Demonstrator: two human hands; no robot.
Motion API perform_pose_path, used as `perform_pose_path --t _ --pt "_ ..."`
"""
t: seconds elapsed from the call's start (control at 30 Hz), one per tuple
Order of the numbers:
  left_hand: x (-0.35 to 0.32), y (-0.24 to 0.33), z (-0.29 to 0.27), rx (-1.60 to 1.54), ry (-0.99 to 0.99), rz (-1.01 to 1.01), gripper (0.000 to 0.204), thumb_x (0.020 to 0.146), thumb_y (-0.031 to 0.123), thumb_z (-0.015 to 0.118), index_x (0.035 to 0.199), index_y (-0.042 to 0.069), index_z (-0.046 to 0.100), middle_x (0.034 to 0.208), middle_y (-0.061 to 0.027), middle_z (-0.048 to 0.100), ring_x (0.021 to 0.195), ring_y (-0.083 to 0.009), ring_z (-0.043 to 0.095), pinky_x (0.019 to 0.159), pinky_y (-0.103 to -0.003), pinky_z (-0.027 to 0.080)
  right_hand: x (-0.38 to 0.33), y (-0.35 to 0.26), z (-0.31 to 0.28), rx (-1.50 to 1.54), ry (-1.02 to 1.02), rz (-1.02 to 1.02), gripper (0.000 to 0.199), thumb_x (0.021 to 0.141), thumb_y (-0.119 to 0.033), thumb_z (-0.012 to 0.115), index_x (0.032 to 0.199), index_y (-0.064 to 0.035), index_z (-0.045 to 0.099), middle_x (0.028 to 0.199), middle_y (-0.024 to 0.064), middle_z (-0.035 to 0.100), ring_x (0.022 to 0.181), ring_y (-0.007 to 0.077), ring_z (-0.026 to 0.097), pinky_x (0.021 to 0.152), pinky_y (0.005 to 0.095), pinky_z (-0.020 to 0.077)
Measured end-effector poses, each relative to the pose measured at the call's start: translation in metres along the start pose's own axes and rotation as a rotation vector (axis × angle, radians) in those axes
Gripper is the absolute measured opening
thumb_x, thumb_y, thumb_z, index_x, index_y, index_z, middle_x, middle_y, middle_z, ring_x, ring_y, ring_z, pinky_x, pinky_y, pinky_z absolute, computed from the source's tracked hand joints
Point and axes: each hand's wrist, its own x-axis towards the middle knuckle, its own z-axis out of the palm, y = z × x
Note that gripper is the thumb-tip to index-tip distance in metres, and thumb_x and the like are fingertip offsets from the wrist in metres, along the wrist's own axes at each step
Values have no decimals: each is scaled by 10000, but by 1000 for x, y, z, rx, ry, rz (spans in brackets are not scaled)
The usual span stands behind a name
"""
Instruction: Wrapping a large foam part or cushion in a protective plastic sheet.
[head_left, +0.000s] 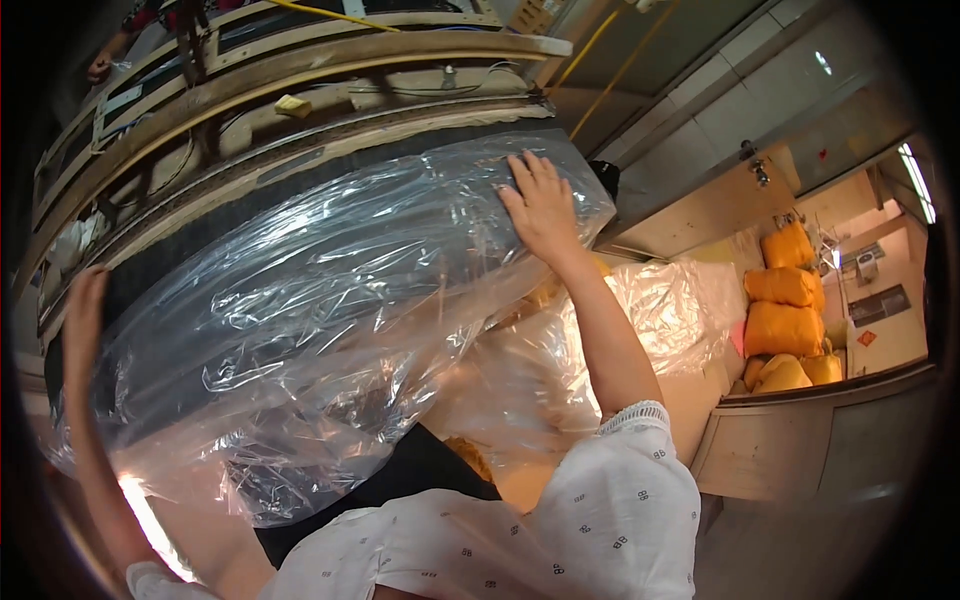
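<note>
A wide clear plastic sheet [310, 290], shiny and wrinkled, lies over a dark surface [180, 240] and hangs down in folds toward me. On its right part, my right hand [541, 205] rests with the fingers spread apart, holding nothing. At the far left end, beside the dark surface's edge, stands my left hand [84, 315]. It is smeared by motion and seen from the side, so its grip cannot be made out.
Beyond the sheet runs a wooden rail [330, 62] with a small yellow block [293, 105] near it. Another person's hand [100, 68] shows at the upper left. More clear plastic [660, 310] lies at right; orange bundles [785, 300] are stacked farther off.
</note>
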Motion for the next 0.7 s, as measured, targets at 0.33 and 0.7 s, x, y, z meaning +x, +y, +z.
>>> perform_pose_path --t 0.33,0.7 --pt "-24 135 87 -370 29 73 144 837 56 586 806 27 449 780 -11 460 683 -92 413 617 -205 343 39 56 16 24 -6 202 645 905 -459 374 1335 19 329 1405 196 315 1323 329 251 1069 485 176" --pt "-192 -81 -121 205 146 16 102 822 -6 575 766 -29 493 749 -42 423 685 -131 422 650 -228 342 -19 -76 -19 234 -133 -378 629 901 -418 421 1332 33 340 1412 182 309 1334 304 240 1085 446 169"
